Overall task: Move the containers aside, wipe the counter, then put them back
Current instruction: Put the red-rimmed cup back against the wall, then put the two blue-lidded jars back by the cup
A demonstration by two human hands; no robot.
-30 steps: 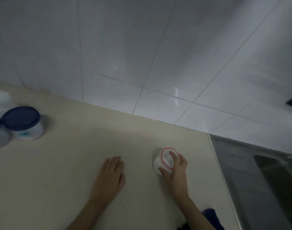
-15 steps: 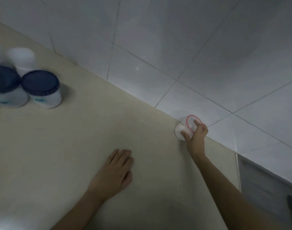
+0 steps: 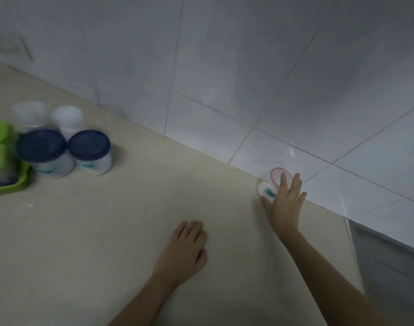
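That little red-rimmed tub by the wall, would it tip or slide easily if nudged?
Probably slides: the red-rimmed tub looks like light plastic on a smooth counter. Tipping seems unlikely, being squat. The wall behind likely stops it.

Counted on surface: two blue-lidded jars; two white-capped containers, blurred; one red-rimmed container; one green tray. Two hands in view.

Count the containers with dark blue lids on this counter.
2. Both stand side by side at the counter's left: one round white tub next to the green tray, the other just right of it. None visibly hidden.
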